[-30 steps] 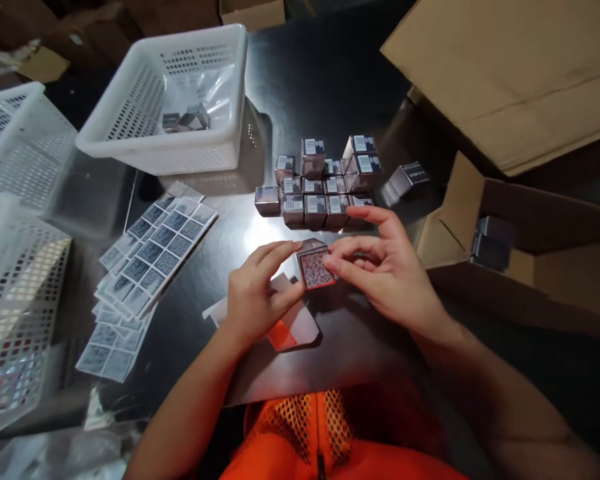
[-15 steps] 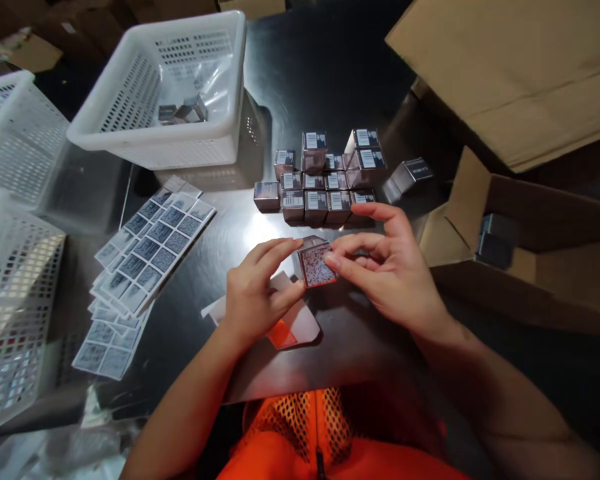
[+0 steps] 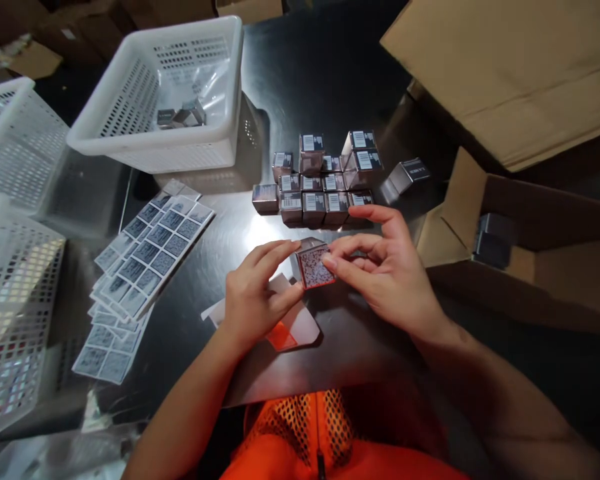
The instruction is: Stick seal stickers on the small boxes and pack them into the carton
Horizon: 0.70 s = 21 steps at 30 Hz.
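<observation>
Hands barely shift since earlier; left hand (image 3: pixel 253 293) and right hand (image 3: pixel 385 267) both pinch small box (image 3: pixel 314 265) above tabletop (image 3: pixel 300 80).

Beyond the right hand (image 3: pixel 385 273) stood a block of small boxes (image 3: pixel 320 183); bare worktop (image 3: pixel 320 87) lay behind them, a carton (image 3: pixel 530 247) walling its right.

We see a white perforated basket (image 3: pixel 160 143) at the table's (image 3: pixel 320 73) far left holding a few small boxes (image 3: pixel 180 118); sheets of code labels (image 3: pixel 145 260) fanned toward the left edge; more white baskets (image 3: pixel 15 267) beyond; open cardboard cartons (image 3: pixel 530 233) along the right edge.
</observation>
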{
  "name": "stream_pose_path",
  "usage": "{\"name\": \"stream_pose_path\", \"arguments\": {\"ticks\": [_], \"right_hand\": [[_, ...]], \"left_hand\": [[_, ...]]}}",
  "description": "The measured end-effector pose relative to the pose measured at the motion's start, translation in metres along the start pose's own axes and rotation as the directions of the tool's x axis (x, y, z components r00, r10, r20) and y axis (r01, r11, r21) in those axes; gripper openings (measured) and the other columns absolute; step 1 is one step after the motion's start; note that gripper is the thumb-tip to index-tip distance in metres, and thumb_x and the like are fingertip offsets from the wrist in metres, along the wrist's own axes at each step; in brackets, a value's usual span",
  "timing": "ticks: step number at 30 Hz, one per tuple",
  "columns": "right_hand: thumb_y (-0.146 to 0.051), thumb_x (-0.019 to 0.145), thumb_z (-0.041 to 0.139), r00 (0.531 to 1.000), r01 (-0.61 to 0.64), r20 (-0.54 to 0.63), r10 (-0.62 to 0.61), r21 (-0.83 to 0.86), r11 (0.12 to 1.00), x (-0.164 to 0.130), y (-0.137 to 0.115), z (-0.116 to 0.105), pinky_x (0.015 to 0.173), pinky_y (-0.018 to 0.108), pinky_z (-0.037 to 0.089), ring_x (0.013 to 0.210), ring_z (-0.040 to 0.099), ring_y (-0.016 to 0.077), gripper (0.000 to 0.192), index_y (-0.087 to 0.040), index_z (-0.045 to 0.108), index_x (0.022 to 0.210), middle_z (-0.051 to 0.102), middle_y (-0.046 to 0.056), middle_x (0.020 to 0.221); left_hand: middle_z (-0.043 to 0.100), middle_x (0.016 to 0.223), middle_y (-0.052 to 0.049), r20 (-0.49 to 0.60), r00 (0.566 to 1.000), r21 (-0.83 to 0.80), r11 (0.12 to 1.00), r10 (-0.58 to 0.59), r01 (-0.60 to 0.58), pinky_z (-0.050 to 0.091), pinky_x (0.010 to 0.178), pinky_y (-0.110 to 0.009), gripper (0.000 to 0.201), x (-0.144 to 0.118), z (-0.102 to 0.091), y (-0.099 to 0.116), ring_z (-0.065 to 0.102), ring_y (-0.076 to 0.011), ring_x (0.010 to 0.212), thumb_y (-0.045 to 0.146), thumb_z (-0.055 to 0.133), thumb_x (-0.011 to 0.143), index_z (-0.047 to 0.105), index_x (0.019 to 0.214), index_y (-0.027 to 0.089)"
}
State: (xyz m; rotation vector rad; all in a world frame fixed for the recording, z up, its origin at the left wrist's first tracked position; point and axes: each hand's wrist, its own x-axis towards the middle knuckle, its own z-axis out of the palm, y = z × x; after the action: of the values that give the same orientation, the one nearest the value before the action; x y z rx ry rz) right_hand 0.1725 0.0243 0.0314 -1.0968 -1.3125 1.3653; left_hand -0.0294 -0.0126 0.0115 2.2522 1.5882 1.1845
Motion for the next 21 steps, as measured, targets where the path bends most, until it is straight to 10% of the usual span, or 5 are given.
{"name": "stream_pose_path", "arguments": {"ticks": [17, 21], "right_hand": [[-0.025, 0.07, 0.089, 0.989, 0.08, -0.124, -0.084, -0.036, 0.996, 0.001, 0.004, 0.001, 0.067, 0.028, 0.066, 0.079, 0.069, 0.0146, 0.076, -0.031, 0.039, 0.126, 0.054, -0.007, 0.088], [-0.034, 0.067, 0.091, 0.982, 0.017, 0.189, -0.021, 0.023, 1.0, 0.007, -0.001, -0.012, 0.063, 0.024, 0.061, 0.093, 0.068, 0.017, 0.077, -0.027, 0.048, 0.13, 0.062, 0.002, 0.108]], "left_hand": [[0.077, 0.119, -0.007, -0.019, 0.999, -0.011, 1.0, 0.027, -0.028, 0.06, 0.089, -0.026, 0.047, -0.003, 0.001, -0.002, 0.075, -0.019, 0.104, 0.024, 0.083, 0.08, 0.069, 0.125, 0.021], [0.076, 0.12, -0.006, -0.038, 0.996, -0.057, 0.995, 0.085, -0.087, 0.061, 0.08, -0.025, 0.051, -0.007, -0.008, -0.003, 0.075, -0.02, 0.103, 0.022, 0.083, 0.08, 0.068, 0.129, 0.025]]}}
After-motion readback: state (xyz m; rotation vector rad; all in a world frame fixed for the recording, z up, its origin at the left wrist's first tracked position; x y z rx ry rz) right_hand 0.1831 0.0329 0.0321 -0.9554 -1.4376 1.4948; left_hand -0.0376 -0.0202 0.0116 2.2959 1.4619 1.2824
